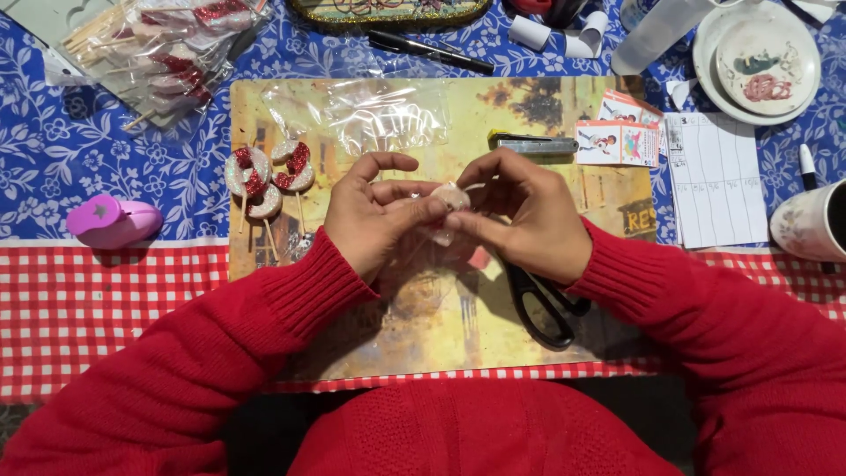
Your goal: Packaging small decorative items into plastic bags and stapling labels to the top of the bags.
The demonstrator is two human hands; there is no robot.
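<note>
My left hand [374,216] and my right hand [524,216] meet over a yellowish picture mat [441,326]. Together their fingertips pinch a small pale glittery round piece [451,197]; the part below it is hidden by my fingers. Both arms wear red knitted sleeves. To the left of my left hand lie three glittery white-and-red round toppers on sticks [269,176]. Black-handled scissors [542,308] lie under my right wrist. A clear plastic bag [370,115] lies on the mat beyond my hands.
A purple paper punch [113,220] sits at left. A bag of stick toppers [163,48] lies far left. A stapler [533,143], small printed cards [619,141], a paper sheet [716,181], a plate [762,62], a cup [812,222] and a pen [432,51] surround the mat.
</note>
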